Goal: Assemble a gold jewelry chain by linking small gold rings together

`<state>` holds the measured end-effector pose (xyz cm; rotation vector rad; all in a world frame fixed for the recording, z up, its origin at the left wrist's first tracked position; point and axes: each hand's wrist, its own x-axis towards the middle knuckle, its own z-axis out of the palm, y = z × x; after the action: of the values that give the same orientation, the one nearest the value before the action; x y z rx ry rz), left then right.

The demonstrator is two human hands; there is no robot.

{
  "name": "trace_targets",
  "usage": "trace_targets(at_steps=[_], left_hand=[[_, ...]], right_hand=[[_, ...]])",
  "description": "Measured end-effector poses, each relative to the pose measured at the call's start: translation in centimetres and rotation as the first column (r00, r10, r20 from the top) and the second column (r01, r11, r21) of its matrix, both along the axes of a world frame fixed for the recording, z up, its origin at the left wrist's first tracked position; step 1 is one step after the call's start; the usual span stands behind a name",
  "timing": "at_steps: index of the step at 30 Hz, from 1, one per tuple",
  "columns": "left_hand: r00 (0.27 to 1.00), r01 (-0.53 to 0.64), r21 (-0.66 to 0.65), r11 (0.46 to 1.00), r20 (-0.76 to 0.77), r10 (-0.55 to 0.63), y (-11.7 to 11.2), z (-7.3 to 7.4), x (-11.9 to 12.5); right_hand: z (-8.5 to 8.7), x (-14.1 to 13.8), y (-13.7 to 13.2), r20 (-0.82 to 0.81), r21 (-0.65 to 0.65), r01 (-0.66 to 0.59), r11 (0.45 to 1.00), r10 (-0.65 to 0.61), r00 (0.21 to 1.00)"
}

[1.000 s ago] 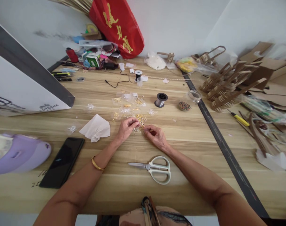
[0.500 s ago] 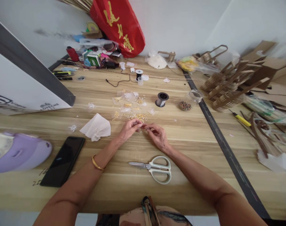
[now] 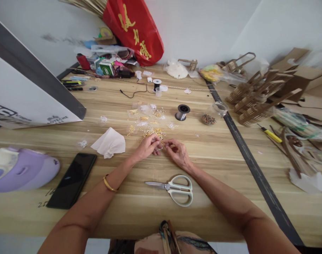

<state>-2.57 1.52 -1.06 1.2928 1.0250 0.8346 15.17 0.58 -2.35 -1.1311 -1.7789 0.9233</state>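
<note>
My left hand (image 3: 149, 145) is closed in a pinch, with a thin, pale beaded strand (image 3: 158, 149) showing at its fingertips. Close by on the right, the fingers of my right hand (image 3: 177, 150) are pinched together; whatever they hold is too small to make out. Just beyond both hands lies a spread of gold and silver jewelry findings (image 3: 153, 132), with small clear bags (image 3: 143, 118) of more pieces behind it. Scissors with pale handles (image 3: 180, 190) rest on the table between my forearms, blades pointing left.
A spool of fine wire (image 3: 182, 112) stands behind the right hand, near a jar of dark beads (image 3: 209, 119). To the left are a white tissue (image 3: 109, 143), a black phone (image 3: 71, 181) and a purple-and-white case (image 3: 25, 169). Small woven baskets (image 3: 252, 102) crowd the right.
My left hand has turned slightly and its fingertips have come down and a little apart from the right ones; the pale strand now shows below them. My right hand is nearly still.
</note>
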Motion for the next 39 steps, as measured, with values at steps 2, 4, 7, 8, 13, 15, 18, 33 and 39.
trace_targets(at_steps=[2, 4, 7, 8, 13, 15, 18, 33, 39], left_hand=[[0.993, 0.024, 0.077, 0.997, -0.117, -0.015, -0.1, 0.1, 0.0], [0.972, 0.057, 0.168, 0.984, -0.236, -0.016, -0.4, 0.4, 0.0], [0.915, 0.11, 0.28, 0.954, -0.403, 0.013, -0.7, 1.1, 0.0], [0.895, 0.128, 0.307, 0.943, -0.445, 0.023, -0.7, 1.4, 0.0], [0.835, 0.224, 0.389, 0.894, -0.549, 0.029, -0.9, 2.1, 0.0], [0.83, 0.236, 0.405, 0.883, -0.557, 0.034, -0.9, 2.1, 0.0], [0.839, 0.21, 0.429, 0.879, -0.541, 0.064, -0.7, 1.7, 0.0], [0.862, 0.147, 0.465, 0.873, -0.494, 0.118, -0.2, 1.4, 0.2], [0.848, 0.17, 0.471, 0.866, -0.517, 0.115, -0.2, 1.4, 0.1]], right_hand=[[-0.1, 0.1, 0.1, 0.02, -0.015, -0.014, 1.0, 0.014, 1.0], [0.0, 0.2, 0.2, 0.037, -0.006, -0.031, 1.0, 0.031, 0.999], [0.0, 0.4, 0.2, 0.099, 0.032, -0.031, 0.999, 0.027, 0.995], [0.0, 0.5, 0.2, 0.13, 0.045, -0.027, 0.999, 0.021, 0.991], [0.0, 0.7, 0.0, 0.233, 0.09, -0.023, 0.996, 0.002, 0.972], [0.1, 0.7, -0.1, 0.247, 0.095, -0.024, 0.995, 0.0, 0.969], [0.2, 0.6, -0.1, 0.257, 0.113, -0.031, 0.993, 0.001, 0.967], [3.0, 1.0, 0.1, 0.219, -0.058, 0.04, 0.998, -0.026, 0.975], [4.9, 1.6, 0.2, 0.367, -0.068, -0.07, 0.995, 0.091, 0.926]])
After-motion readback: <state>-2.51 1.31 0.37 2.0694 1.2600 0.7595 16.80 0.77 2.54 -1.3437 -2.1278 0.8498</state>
